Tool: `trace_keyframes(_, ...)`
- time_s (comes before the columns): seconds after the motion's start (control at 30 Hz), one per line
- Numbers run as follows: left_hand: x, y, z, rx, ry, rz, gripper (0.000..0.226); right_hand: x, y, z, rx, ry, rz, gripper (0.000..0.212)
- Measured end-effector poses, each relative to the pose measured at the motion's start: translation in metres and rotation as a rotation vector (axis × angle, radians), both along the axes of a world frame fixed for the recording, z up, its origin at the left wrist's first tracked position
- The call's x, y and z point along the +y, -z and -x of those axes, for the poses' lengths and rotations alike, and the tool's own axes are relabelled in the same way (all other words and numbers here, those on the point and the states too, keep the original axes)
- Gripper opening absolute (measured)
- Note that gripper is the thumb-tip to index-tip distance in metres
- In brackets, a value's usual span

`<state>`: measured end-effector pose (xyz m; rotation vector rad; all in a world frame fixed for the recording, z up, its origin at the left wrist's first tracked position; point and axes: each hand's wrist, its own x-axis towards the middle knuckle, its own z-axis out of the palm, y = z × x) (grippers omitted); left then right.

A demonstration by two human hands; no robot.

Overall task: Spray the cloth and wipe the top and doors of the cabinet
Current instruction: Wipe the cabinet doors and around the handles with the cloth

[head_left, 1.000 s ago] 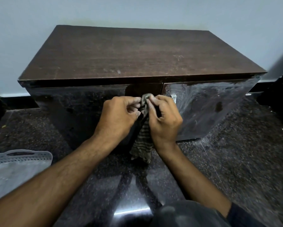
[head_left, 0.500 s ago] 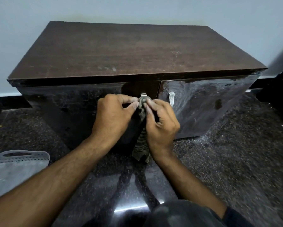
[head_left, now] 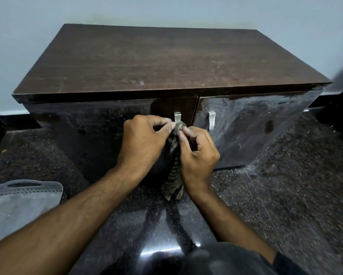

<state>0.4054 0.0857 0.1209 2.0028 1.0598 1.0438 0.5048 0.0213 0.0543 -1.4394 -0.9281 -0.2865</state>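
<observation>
A low dark-brown cabinet (head_left: 166,62) stands against the wall, with two glossy doors and a metal handle on each. Wipe streaks show on the right door (head_left: 252,128). My left hand (head_left: 142,143) and my right hand (head_left: 198,153) both pinch the top of a striped grey-green cloth (head_left: 173,175) just below the left door's handle (head_left: 177,117). The cloth hangs down between my wrists in front of the left door. No spray bottle is in sight.
The floor (head_left: 285,205) is dark speckled polished stone. A grey perforated plastic basket (head_left: 21,203) lies at the lower left. Dark furniture edges show at the far left and far right. A pale wall (head_left: 166,10) rises behind the cabinet.
Both hands with the cloth have slid down a little from the left door's handle, so the handle's top now shows above the cloth. The view has shifted slightly.
</observation>
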Motion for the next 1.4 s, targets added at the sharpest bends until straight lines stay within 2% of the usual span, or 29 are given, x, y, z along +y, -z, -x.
trace_keyframes(0.13, -0.002, -0.002, -0.004, -0.039, -0.024, -0.001, 0.008, 0.000, 0.006, -0.001, -0.061, -0.015, 0.084, 0.008)
trace_keyframes(0.27, -0.005, -0.002, -0.008, -0.035, -0.033, 0.002, 0.008, -0.004, 0.008, -0.001, 0.071, -0.042, 0.227, 0.011)
trace_keyframes(0.5, 0.000, -0.001, -0.003, -0.020, -0.072, 0.004, 0.010, 0.007, -0.033, -0.009, -0.144, -0.001, -0.021, 0.019)
trace_keyframes(0.63, 0.000, -0.001, -0.005, 0.004, -0.066, -0.021, 0.012, 0.014, -0.029, -0.011, -0.245, 0.037, 0.047, 0.013)
trace_keyframes(0.8, -0.002, 0.000, -0.005, 0.005, -0.079, -0.060, 0.012, -0.006, 0.004, -0.007, -0.104, -0.001, 0.173, 0.014)
trace_keyframes(0.9, -0.006, -0.005, -0.006, -0.029, -0.059, -0.147, 0.013, -0.011, -0.018, -0.015, -0.122, 0.029, 0.084, 0.014)
trace_keyframes(1.0, -0.013, -0.012, -0.012, -0.078, -0.001, -0.280, 0.015, -0.014, -0.049, -0.043, -0.225, 0.168, -0.058, 0.011)
trace_keyframes(1.1, -0.020, -0.014, -0.021, -0.091, 0.112, -0.293, 0.023, -0.010, -0.059, -0.062, -0.251, 0.284, -0.072, 0.009)
trace_keyframes(1.23, -0.026, -0.010, -0.028, -0.028, 0.234, -0.202, 0.040, -0.002, -0.033, -0.051, -0.372, 0.183, 0.040, 0.022)
trace_keyframes(1.33, -0.026, -0.010, -0.027, -0.010, 0.219, -0.218, 0.040, -0.008, -0.025, -0.063, -0.458, 0.097, 0.075, 0.023)
trace_keyframes(1.4, -0.026, -0.012, -0.025, -0.012, 0.210, -0.224, 0.039, -0.012, -0.026, -0.071, -0.434, 0.127, 0.047, 0.020)
